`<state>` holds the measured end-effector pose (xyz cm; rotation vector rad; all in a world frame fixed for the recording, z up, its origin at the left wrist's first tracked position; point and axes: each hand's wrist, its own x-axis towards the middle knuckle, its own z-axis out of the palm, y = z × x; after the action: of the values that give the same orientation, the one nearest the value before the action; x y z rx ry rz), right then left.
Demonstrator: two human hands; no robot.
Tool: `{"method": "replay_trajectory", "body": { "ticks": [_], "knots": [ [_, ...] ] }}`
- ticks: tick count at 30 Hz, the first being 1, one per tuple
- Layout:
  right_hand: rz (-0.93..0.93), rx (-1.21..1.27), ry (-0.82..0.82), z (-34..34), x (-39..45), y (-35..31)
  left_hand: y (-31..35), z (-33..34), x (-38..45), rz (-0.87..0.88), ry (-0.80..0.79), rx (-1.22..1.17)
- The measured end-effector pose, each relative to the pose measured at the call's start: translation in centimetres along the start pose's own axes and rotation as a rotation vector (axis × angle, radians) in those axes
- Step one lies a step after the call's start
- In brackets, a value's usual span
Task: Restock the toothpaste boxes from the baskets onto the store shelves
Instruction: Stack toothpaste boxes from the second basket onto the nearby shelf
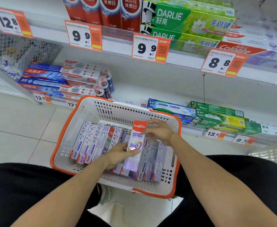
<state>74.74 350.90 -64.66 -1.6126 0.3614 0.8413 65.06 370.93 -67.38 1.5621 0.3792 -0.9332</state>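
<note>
Both hands, left hand point(118, 153) and right hand point(159, 131), grip one toothpaste box point(137, 138) | one basket point(64, 128)

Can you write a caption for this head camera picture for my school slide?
Both hands, left hand and right hand, lift a Colgate 360 box from the orange-rimmed basket below the shelves.

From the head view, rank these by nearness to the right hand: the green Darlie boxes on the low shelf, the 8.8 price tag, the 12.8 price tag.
From the right hand:
1. Green Darlie boxes, low shelf, just right of it.
2. 8.8 price tag, shelf edge above, to the right.
3. 12.8 price tag, far upper left.
</note>
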Motion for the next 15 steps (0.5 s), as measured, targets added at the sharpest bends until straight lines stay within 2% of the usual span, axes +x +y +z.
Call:
{"method": "replay_trajectory", "body": {
  "ticks": [3,5,8,10,13,15],
  "knots": [
    [-0.015,0.168,-0.082,0.0,0.4,0.0,0.3,-1.1,0.3,0.052,0.118,-0.055],
    [0.0,0.139,-0.075,0.1,1.1,0.6,0.0,-2.0,0.4,0.071,0.234,-0.023],
    [0.027,-0.298,0.07,0.0,2.5,3.1,-0.8,-2.9,-0.1,0.057,0.362,-0.052],
    [0.057,-0.562,0.037,0.4,3.0,5.3,-1.6,-3.3,-0.2,0.036,0.38,-0.046],
    [0.075,-0.761,-0.056,1.2,3.8,8.1,-2.8,-3.6,-0.3,-0.001,0.364,-0.033],
    [0.037,-0.852,0.038,1.5,4.1,8.3,-3.0,-3.4,-0.5,-0.014,0.342,-0.031]
  ]
}}
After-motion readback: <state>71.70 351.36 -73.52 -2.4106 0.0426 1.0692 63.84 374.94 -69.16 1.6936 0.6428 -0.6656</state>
